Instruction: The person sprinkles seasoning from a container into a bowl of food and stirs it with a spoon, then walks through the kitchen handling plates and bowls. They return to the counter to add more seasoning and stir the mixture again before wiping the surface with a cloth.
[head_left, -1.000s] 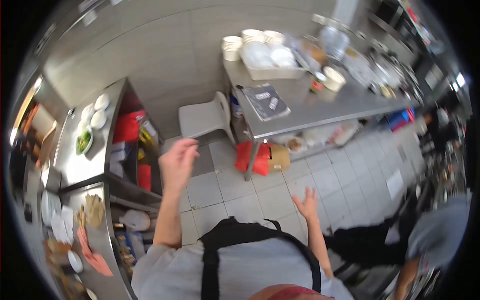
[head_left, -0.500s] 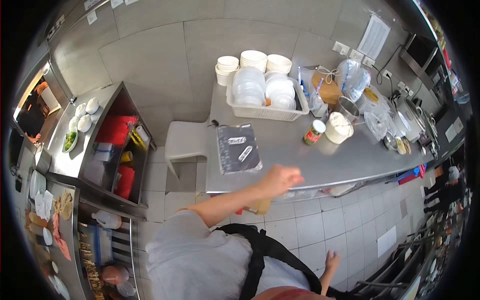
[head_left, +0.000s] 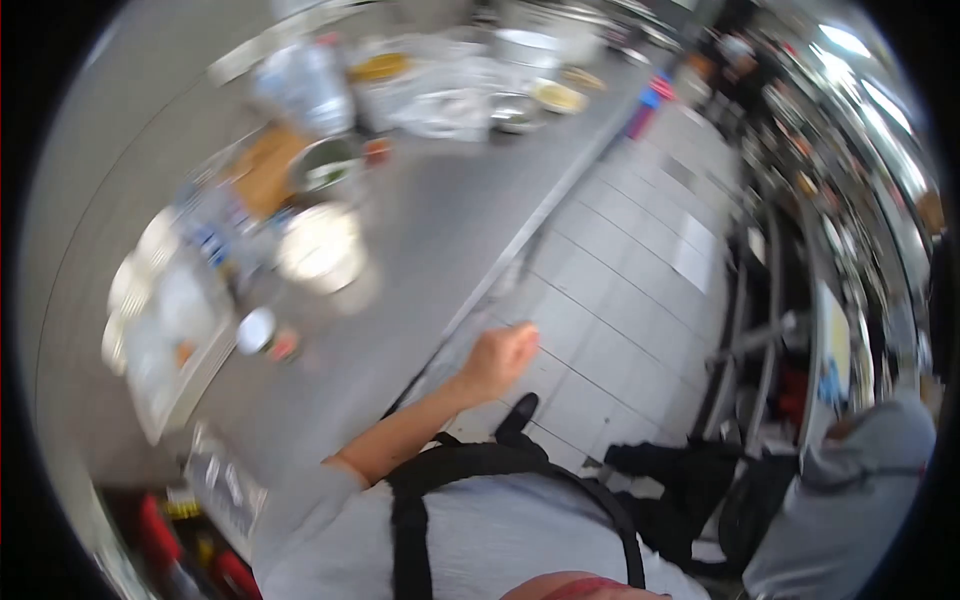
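Observation:
My left hand [head_left: 502, 358] is closed in a loose fist beyond the front edge of the steel counter [head_left: 420, 220], above the tiled floor. Nothing shows in its fingers, and it touches nothing. My right hand is out of the picture. On the counter, a white tub [head_left: 322, 247] stands near a jar with a white lid [head_left: 257, 330]. A metal pot [head_left: 328, 170] is just behind the tub. The view is blurred by motion.
A basket [head_left: 196, 385] of clear containers and a dark-covered book [head_left: 225, 480] lie at the left. Plastic bags [head_left: 440, 112] and bowls are farther along the counter. Another person in grey [head_left: 850, 500] is close at the right. Racks stand beyond the floor.
The view has swung right along the counter, bringing the aisle and another person into sight. My left hand has moved off the counter edge, still closed; my right hand has left the view.

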